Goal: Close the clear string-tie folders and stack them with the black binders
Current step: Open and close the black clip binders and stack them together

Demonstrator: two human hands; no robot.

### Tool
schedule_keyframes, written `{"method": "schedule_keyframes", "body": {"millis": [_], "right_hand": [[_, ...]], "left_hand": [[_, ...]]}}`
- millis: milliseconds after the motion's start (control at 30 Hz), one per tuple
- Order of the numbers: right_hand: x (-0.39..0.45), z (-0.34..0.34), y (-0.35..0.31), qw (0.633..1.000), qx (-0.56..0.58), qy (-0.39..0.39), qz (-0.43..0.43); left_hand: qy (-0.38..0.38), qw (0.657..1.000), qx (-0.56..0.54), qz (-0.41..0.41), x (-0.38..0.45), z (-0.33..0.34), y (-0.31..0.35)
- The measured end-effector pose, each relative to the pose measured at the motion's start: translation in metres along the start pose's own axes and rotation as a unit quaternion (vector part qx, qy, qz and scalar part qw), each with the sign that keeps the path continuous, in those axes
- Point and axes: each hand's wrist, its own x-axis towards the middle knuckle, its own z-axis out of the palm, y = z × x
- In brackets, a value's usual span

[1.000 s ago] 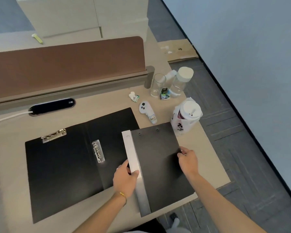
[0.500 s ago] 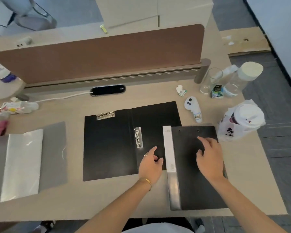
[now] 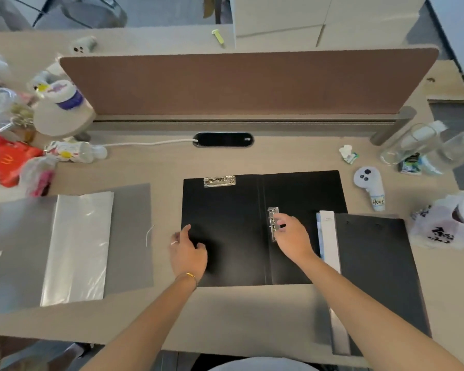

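An open black binder lies flat in the middle of the desk, with a metal clip at its top left and a metal clamp by its spine. My left hand rests on its left half, fingers apart. My right hand hovers at the clamp, fingers loosely curled, holding nothing. A closed black binder with a white spine lies at the right, overlapping the open one. An open clear string-tie folder lies flat at the left.
A brown divider panel backs the desk, with a cable port below it. Food wrappers and a bottle crowd the far left. A white controller, a glass and a bagged cup stand at the right.
Both hands left the closed binder at the right and moved left onto the open binder. The view swung left, bringing the clear folder fully in.
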Motion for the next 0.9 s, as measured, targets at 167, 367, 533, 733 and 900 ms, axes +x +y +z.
{"method": "schedule_keyframes", "body": {"millis": [167, 367, 533, 733, 900], "right_hand": [[0.004, 0.018, -0.008, 0.999, -0.028, 0.029, 0.033], [0.006, 0.029, -0.015, 0.996, -0.018, 0.064, 0.051], [0.006, 0.045, -0.029, 0.997, 0.019, 0.056, 0.048], [0.005, 0.083, -0.072, 0.997, 0.074, 0.019, 0.029], [0.000, 0.113, -0.109, 0.983, 0.156, -0.094, -0.018]], "left_hand": [[-0.016, 1.000, -0.015, 0.017, 0.018, -0.010, -0.012], [-0.038, 0.984, -0.168, -0.032, 0.037, -0.030, -0.005], [-0.014, 0.972, -0.229, -0.058, 0.055, -0.074, 0.000], [0.048, 0.979, -0.200, 0.009, 0.051, -0.145, 0.015], [0.095, 0.974, -0.199, 0.053, 0.033, -0.194, 0.031]]}}
